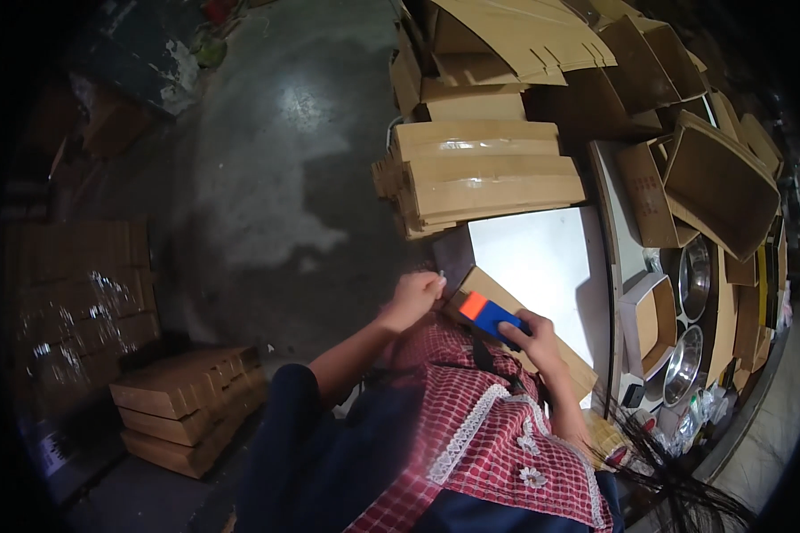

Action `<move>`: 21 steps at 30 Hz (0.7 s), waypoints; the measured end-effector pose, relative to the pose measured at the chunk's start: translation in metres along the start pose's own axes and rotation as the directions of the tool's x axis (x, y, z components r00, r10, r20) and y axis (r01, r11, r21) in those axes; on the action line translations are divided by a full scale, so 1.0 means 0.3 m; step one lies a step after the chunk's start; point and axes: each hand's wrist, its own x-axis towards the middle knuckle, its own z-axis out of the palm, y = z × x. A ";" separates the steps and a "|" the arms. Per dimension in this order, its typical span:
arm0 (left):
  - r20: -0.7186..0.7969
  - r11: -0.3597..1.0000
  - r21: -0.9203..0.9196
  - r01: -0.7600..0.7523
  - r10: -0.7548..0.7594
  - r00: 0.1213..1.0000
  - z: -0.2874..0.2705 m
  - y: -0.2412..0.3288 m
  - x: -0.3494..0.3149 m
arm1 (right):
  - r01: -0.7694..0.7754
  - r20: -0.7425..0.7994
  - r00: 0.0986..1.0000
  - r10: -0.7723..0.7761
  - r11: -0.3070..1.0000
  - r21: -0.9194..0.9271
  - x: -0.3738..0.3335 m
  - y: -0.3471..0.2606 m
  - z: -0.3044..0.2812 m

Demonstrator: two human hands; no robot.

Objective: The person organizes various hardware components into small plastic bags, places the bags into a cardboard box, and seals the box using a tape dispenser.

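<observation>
My right hand [535,339] is closed around a block-shaped blue and orange tool [496,320]; its exact kind does not show. The orange end points toward my left hand. Beneath the tool lies a flat piece of brown cardboard [564,366], slanting across the near edge of a white tabletop [529,258]. My left hand [415,298] is pinched just left of the cardboard's far end. A tiny pale bit shows at its fingertips, too small to name. Both hands are in front of my red checked apron [471,404].
Bundled flat cardboard [484,169] sits at the table's far side, with open cartons [724,182] behind and to the right. Metal bowls [684,364] stand on the right. Stacked cardboard boxes [187,382] are at lower left, beside the grey concrete floor [267,178].
</observation>
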 end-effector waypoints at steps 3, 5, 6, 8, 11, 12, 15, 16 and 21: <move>0.076 0.948 -0.285 0.143 -0.126 0.989 0.003 -0.017 -0.004 | -0.051 -0.020 0.998 0.053 0.994 0.096 -0.028 0.067 -0.053; 0.108 0.926 -0.340 0.163 -0.134 0.985 0.015 -0.033 0.017 | -0.095 -0.025 0.995 0.097 0.994 0.053 -0.010 0.079 -0.046; 0.102 0.916 -0.352 0.191 -0.165 0.981 0.024 -0.039 0.017 | -0.080 -0.041 0.996 0.083 0.994 0.070 -0.012 0.090 -0.033; 0.107 0.883 -0.388 0.265 -0.243 0.964 0.033 -0.022 0.029 | -0.071 -0.066 0.995 0.078 0.992 0.103 -0.005 0.120 -0.024; 0.093 0.900 -0.340 0.273 -0.256 0.962 0.031 0.012 0.037 | -0.062 -0.108 0.991 0.077 0.989 0.132 -0.006 0.117 -0.017; 0.095 0.901 -0.336 0.274 -0.257 0.962 0.034 0.007 0.041 | -0.062 -0.130 0.988 0.079 0.990 0.126 -0.007 0.113 -0.012; 0.095 0.920 -0.283 0.270 -0.253 0.963 0.064 -0.044 0.060 | -0.063 -0.144 0.987 0.076 0.994 0.093 -0.010 0.114 -0.004; 0.032 0.992 -0.063 0.106 -0.104 0.994 0.090 -0.089 0.070 | -0.060 -0.144 0.987 0.073 0.994 0.092 -0.008 0.111 -0.003; 0.205 0.948 0.254 0.189 -0.244 0.948 0.147 -0.128 0.123 | -0.019 -0.207 0.978 0.010 0.999 -0.042 -0.026 0.088 0.005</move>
